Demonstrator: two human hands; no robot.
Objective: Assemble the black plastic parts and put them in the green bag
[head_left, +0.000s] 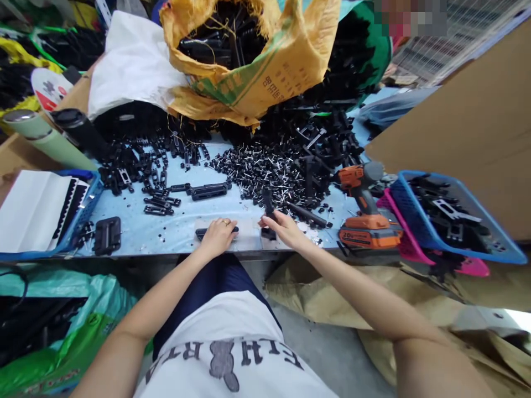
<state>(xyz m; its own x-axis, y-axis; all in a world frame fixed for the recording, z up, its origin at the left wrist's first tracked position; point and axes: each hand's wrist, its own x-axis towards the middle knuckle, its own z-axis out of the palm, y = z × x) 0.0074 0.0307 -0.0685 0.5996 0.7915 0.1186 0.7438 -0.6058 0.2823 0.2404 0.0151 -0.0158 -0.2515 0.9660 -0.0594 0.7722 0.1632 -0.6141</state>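
My left hand (219,236) rests on a long black plastic part (201,234) at the table's front edge. Its fingers curl down over the part, whose ends show on both sides. To the right, my right hand (286,228) pinches an upright black plastic piece (268,200) between thumb and fingers. Just under that hand sits a small dark block (269,234), partly covered. Beyond both hands spreads a heap of small black pieces with silvery pins (265,171). A black bar (209,190) lies behind my left hand.
An orange cordless drill (365,231) stands on the right, beside a blue basket (501,255) of black parts. On the left are another blue basket (85,215) with white card, a black case (107,235) and bottles (45,138). A yellow sack (265,83) stands at the back.
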